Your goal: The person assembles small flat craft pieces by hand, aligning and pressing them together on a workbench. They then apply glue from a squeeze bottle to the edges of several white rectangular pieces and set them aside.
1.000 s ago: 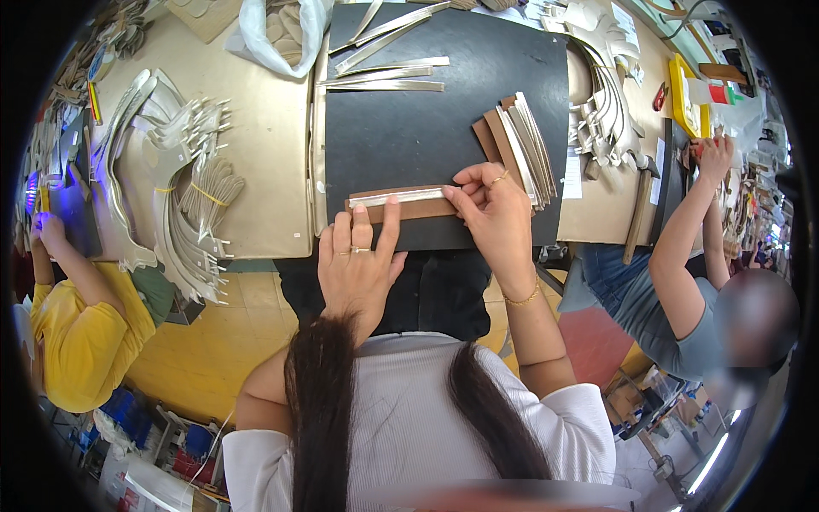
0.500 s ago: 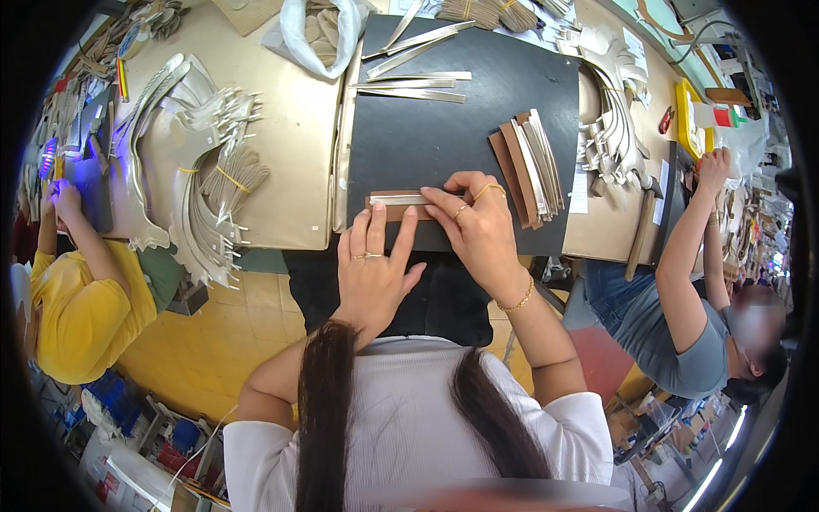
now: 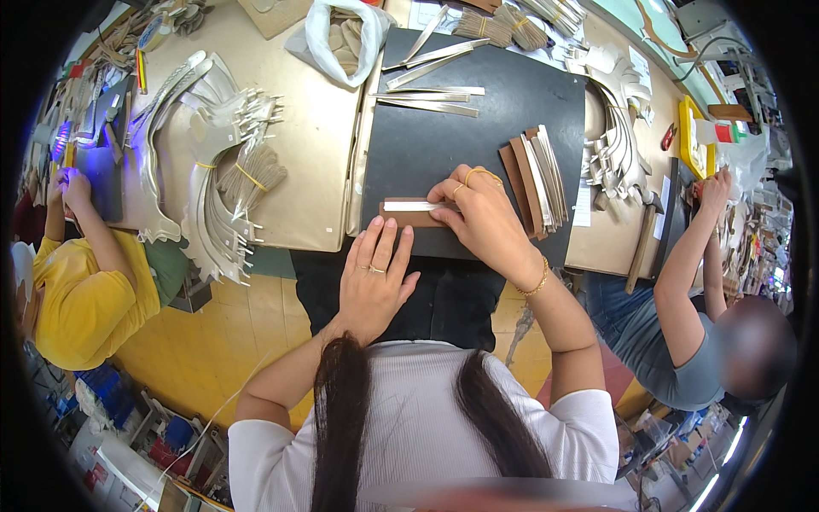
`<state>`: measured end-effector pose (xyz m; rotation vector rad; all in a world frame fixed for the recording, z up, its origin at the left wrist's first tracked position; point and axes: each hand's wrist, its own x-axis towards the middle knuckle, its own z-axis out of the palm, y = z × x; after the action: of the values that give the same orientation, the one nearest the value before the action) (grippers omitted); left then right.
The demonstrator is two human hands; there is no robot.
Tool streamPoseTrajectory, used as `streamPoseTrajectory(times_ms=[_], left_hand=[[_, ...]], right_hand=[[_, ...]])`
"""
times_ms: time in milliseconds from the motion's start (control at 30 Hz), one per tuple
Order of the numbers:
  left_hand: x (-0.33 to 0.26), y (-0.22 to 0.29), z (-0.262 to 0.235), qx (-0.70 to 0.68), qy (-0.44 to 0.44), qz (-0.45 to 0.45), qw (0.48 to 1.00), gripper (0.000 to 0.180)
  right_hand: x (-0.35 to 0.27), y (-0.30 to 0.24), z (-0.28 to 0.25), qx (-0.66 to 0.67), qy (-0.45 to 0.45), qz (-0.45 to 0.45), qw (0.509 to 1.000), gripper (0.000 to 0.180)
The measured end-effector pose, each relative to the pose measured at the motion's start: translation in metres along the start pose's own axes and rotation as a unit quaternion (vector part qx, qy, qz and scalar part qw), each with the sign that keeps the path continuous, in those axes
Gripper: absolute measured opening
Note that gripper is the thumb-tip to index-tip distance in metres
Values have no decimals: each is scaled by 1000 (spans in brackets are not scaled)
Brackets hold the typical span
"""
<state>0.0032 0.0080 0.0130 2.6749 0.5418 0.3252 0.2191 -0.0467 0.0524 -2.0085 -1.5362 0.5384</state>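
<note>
1. At the left edge of the frame, a co-worker in a yellow shirt (image 3: 90,299) sits with both hands raised in a bluish-violet glow.
2. In the left part of the frame, pale curved pieces (image 3: 209,224) lie on the gold-coloured tabletop (image 3: 316,171), with a banded bundle of beige cord (image 3: 253,175) beside them.
3. At upper centre, a whitish plastic bag (image 3: 365,64) stands open, with beige pieces inside. Just right of it, loose pale strips (image 3: 431,96) lie on the black mat (image 3: 452,145).
4. Your left hand (image 3: 375,277) is at the centre — palm down, fingers extended and slightly apart, thumb out wide, nothing gripped. Its fingertips are at the lower edge of the brown strip (image 3: 422,218), near its left end.
5. That brown strip lies crosswise on the mat at centre, with a narrow pale strip (image 3: 408,206) along its upper part.
6. Your right hand (image 3: 482,213) is right of centre, thumb and fingertips drawn narrowly together on the pale strip's right end.
7. Right of that hand, a stack of brown and pale strips (image 3: 537,183) leans at a slant on the mat.
8. Farther right come more pale shaped pieces (image 3: 610,119), a hammer (image 3: 640,252) and a yellow tray (image 3: 688,128) — then a co-worker in a grey-blue shirt (image 3: 674,346) at lower right.
</note>
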Motion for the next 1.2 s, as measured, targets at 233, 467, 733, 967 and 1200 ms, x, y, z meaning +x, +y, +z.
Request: streamPoseTrajectory(times_ms=[233, 467, 733, 967, 1200], left_hand=[[2, 0, -3, -39, 20, -7, 999, 77], [12, -10, -10, -116, 74, -22, 990, 68], [33, -19, -16, -87, 50, 41, 994, 66], [34, -21, -19, -70, 41, 10, 997, 67], [40, -22, -22, -53, 12, -15, 998, 62]], right_hand=[[14, -2, -8, -16, -75, -1, 997, 12], [-7, -14, 2, -134, 15, -92, 987, 13], [-15, -10, 7, -141, 32, -110, 983, 17], [-18, -11, 8, -148, 45, -112, 982, 19], [-19, -7, 14, -142, 94, -147, 974, 20]])
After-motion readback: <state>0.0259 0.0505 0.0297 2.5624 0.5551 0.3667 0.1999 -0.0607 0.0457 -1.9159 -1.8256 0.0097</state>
